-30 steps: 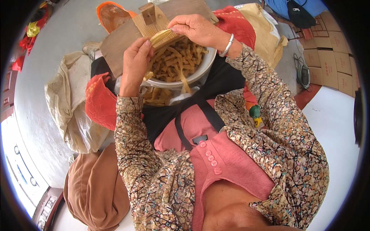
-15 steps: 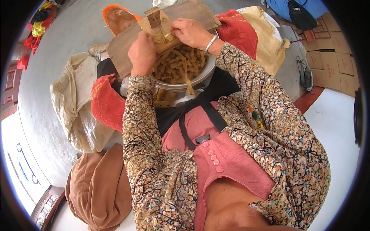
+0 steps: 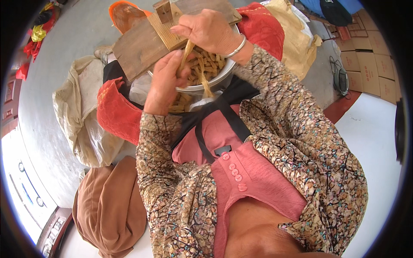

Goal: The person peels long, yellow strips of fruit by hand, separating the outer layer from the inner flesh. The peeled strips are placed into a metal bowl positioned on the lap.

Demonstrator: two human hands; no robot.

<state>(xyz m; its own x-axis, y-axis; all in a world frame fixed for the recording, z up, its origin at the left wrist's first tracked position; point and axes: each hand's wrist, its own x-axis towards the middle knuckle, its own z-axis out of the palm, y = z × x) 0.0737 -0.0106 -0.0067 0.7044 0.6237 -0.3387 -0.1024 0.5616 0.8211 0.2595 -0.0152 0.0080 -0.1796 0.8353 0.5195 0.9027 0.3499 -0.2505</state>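
My right hand (image 3: 208, 33), wearing a bangle, is closed on the upper end of a pale yellow-brown strip (image 3: 186, 54) above a bowl. Lower down and to the left, my left hand (image 3: 167, 74), slightly blurred, is curled round the same strip. Beneath them the white bowl (image 3: 228, 68) holds several short brown pieces (image 3: 206, 64) and a longer dangling strip. A wooden board (image 3: 134, 51) lies across the back of the bowl, with a smaller wooden piece (image 3: 164, 32) on it. Under the bowl, more brown pieces are partly visible.
Red cloth (image 3: 116, 112), a pale sack (image 3: 79, 120) and a brown cloth bundle (image 3: 107, 206) lie to my left. Behind are an orange container (image 3: 124, 13) and a tan sack (image 3: 297, 47). Stacked cardboard boxes (image 3: 370, 69) and a coiled cable (image 3: 337, 77) sit at the right.
Both hands have left the wooden piece at the board's front. My right hand has risen and moved left; my left hand has come down, with the strip now stretched steeply between them.
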